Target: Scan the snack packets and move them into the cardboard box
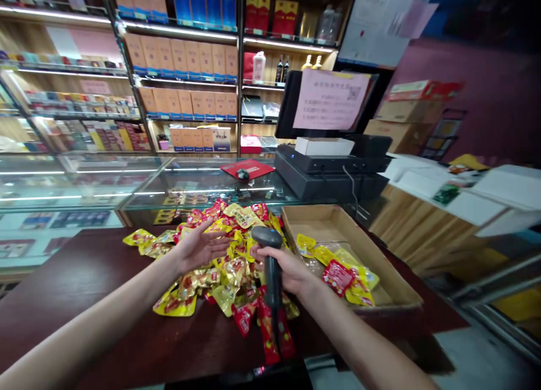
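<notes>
In my right hand (288,267) is a black barcode scanner (273,274), held upright by its handle with the cable hanging down. My left hand (202,247) is stretched out with fingers apart over a heap of snack packets (236,271), and nothing shows in it. Whether its fingers touch the packets I cannot tell. The heap mixes red, yellow and gold shiny packets on a dark red-brown counter (97,288). Right of the scanner stands an open cardboard box (391,277) with several yellow packets and a red packet (338,277) inside.
Behind the heap runs a glass display counter (181,178) bearing a red mouse pad (264,167) and a mouse (243,174). A monitor (289,105) with a pink sheet stands over a black cash drawer (325,181). Shelves of boxed goods (181,57) line the wall. White boxes (473,209) sit at right.
</notes>
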Available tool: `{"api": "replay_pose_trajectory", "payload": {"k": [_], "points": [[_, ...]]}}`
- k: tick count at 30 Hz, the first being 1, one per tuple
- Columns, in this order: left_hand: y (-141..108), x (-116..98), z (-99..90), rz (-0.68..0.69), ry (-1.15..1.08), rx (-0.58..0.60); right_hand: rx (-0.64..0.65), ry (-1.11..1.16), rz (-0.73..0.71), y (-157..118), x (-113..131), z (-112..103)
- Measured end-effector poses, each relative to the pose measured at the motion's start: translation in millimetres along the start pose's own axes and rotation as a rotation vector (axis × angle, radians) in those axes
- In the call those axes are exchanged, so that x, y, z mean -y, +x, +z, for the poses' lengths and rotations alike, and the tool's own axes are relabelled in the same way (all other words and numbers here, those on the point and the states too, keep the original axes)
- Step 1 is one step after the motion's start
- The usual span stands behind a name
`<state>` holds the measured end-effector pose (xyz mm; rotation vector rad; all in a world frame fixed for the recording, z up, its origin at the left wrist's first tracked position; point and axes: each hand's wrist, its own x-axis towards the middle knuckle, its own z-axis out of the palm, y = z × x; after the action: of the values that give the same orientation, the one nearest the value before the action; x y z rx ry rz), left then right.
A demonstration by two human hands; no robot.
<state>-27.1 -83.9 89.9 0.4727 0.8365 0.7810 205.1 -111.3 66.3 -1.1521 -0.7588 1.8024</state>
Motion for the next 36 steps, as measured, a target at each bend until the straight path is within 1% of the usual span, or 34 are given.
{"api": "replay_pose_trajectory", "payload": {"k": [3,5,7,9,12,14,17,19,21,23,24,26,29,32,34,36], "points": [[-17,21,-19.2,-0.055,-0.023,-0.005,-0.015,-0.067,0.028,0,-14,3],[-21,39,-25.9,-0.101,-0.022,-0.028,-0.043,-0.101,0.051,0,-21,0],[-21,57,-28.2,-0.143,-0.015,-0.057,-0.053,-0.121,0.066,0,-27,-3],[-18,70,-27.6,-0.171,-0.018,-0.061,-0.043,-0.127,0.083,0,-32,-4],[-14,78,-24.2,-0.174,-0.036,-0.052,-0.030,-0.137,0.095,-2,-35,-1],[-13,76,-21.5,-0.158,-0.043,-0.062,-0.028,-0.143,0.081,-3,-34,0],[-17,68,-15.2,-0.107,-0.047,-0.065,-0.014,-0.109,0.053,-2,-25,0],[-19,62,-7.9,-0.028,-0.045,-0.056,0.017,-0.058,0.038,-2,-17,1],[-18,58,1.4,0.071,-0.023,-0.025,0.080,-0.010,0.027,-2,-8,4],[-13,57,10.1,0.148,0.018,0.022,0.150,0.005,0.018,-2,-1,10],[-8,57,13.4,0.170,0.035,0.033,0.162,-0.001,0.008,-2,2,13],[2,56,16.8,0.192,0.042,0.011,0.148,-0.027,-0.023,-3,6,19],[19,53,13.9,0.199,0.026,-0.067,0.129,-0.036,-0.054,-1,11,24],[32,46,5.7,0.175,0.037,-0.130,0.136,-0.009,-0.071,6,13,21],[40,40,0.1,0.154,0.065,-0.140,0.082,-0.023,-0.111,11,13,17],[47,34,-3.8,0.165,0.077,-0.147,-0.014,-0.059,-0.153,17,12,13]]}}
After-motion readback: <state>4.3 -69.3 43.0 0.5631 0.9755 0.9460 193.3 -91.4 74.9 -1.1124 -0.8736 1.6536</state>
